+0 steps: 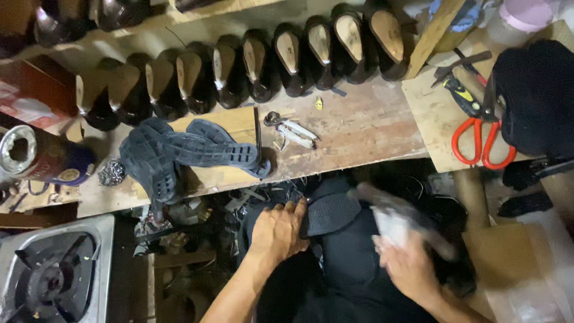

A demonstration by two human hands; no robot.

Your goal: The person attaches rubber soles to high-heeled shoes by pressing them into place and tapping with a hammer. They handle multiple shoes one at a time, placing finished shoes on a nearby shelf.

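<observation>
Left hand [278, 230] lies flat, pinning black sole [330, 213].

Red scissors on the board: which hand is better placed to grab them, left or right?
Right, probably. The red scissors lie up on the right side of the bench; the right hand is below them but blurred and holding something pale. The left hand sits farther away, on the black sole.

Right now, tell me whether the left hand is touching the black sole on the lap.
Touching. The head view shows the left hand with fingers resting on the edge of the black sole.
</observation>
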